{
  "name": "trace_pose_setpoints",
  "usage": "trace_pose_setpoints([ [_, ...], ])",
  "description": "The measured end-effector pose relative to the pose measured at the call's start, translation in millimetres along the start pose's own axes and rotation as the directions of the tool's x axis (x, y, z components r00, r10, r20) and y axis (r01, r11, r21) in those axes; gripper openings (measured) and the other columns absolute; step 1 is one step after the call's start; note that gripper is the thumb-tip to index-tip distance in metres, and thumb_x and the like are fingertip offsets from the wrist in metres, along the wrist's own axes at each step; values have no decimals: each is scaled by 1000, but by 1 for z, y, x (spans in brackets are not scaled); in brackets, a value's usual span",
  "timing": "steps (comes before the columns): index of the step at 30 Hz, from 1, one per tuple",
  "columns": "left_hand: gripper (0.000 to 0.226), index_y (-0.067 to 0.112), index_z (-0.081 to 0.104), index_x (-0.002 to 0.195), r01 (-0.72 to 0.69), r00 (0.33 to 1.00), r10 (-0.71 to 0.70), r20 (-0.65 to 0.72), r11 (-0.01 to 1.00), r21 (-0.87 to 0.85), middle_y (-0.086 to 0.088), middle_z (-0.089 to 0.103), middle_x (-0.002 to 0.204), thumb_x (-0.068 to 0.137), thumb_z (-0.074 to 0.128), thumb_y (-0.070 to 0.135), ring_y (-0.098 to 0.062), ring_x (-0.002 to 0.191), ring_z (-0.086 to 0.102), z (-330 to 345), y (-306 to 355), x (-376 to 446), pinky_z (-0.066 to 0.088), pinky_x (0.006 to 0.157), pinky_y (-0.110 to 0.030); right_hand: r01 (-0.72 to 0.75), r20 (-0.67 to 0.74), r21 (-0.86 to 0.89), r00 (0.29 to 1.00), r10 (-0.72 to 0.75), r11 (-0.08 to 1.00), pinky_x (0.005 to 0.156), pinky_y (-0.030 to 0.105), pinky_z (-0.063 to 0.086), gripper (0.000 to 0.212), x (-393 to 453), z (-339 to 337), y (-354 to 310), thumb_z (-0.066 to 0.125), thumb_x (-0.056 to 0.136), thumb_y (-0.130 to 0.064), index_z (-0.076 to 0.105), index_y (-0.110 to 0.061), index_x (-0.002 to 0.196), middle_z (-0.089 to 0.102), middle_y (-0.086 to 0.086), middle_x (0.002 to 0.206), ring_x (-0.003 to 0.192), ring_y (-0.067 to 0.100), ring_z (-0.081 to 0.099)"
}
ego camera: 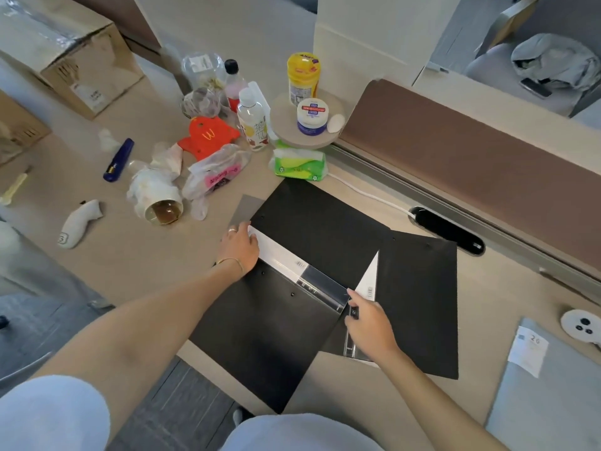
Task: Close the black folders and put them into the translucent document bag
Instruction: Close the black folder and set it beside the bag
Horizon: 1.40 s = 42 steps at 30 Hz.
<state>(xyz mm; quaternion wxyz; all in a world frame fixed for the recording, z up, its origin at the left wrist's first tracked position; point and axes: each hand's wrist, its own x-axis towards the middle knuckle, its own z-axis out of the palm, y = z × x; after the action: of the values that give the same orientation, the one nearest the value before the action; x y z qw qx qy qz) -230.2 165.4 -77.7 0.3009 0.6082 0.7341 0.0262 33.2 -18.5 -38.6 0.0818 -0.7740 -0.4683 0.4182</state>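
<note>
A black folder (292,255) lies open on the desk in front of me, with a white and clear spine strip (305,271) running across its middle. A second open black folder (419,304) lies under its right side. My left hand (242,247) rests at the far left end of the spine strip, fingers on the white label. My right hand (370,323) pinches the near right end of the strip, beside a small black clip. The translucent document bag (549,392) lies flat at the right front of the desk, with a white paper slip on it.
Clutter covers the back left of the desk: a tipped cup (162,206), plastic bags (214,170), bottles (252,122), a green tissue pack (299,164), cardboard boxes (74,60). A white cable (367,193) runs to a black cable port (448,229). A brown partition (471,151) bounds the right.
</note>
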Motion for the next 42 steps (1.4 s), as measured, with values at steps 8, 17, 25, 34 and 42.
trace_pose_setpoints([
  [8, 42, 25, 49, 143, 32, 998, -37, -52, 996, -87, -18, 55, 134, 101, 42, 26, -40, 117, 57, -2, 4, -6, 45, 105, -48, -261, 61, 490, 962, 267, 832, 101, 30, 43, 56, 7, 2, -8, 59, 86, -7, 55, -16, 142, 65, 4, 128, 116, 18, 59],
  [17, 34, 27, 58, 135, 20, 991, -49, -125, 974, -224, -11, 53, 139, 103, 44, 24, -31, 121, 56, -36, 17, -34, 47, 110, -44, -264, 133, 787, 955, 265, 557, 103, 40, 49, 57, -12, -16, -22, 61, 87, -3, 54, -19, 141, 58, 7, 134, 118, 23, 60],
  [25, 36, 25, 60, 131, -26, 941, -51, -336, 975, -221, -16, 51, 134, 98, 46, 21, -35, 132, 39, -73, 41, -73, 37, 111, -47, -186, 140, 854, 982, 129, 485, 93, 40, 57, 36, -28, -51, -23, 57, 92, 4, 68, -15, 120, 72, 14, 108, 90, 23, 74],
  [34, 26, 44, 61, 103, -152, 938, 15, -346, 915, -373, -1, 58, 123, 90, 46, 27, -28, 122, 49, -84, 84, -107, 45, 106, -52, -117, 96, 880, 993, 70, 460, 93, 46, 56, 23, -53, -99, -17, 55, 99, -15, 77, -18, 106, 69, 12, 117, 108, 31, 67],
  [42, 49, 29, 51, 140, -201, 925, 0, -381, 849, -489, -5, 34, 157, 93, 62, 18, -25, 149, 26, -53, 168, -199, 22, 124, -46, 5, -21, 928, 999, 39, 372, 84, 36, 56, 30, -73, -123, -30, 51, 99, -5, 78, -16, 104, 74, 8, 114, 103, 26, 70],
])
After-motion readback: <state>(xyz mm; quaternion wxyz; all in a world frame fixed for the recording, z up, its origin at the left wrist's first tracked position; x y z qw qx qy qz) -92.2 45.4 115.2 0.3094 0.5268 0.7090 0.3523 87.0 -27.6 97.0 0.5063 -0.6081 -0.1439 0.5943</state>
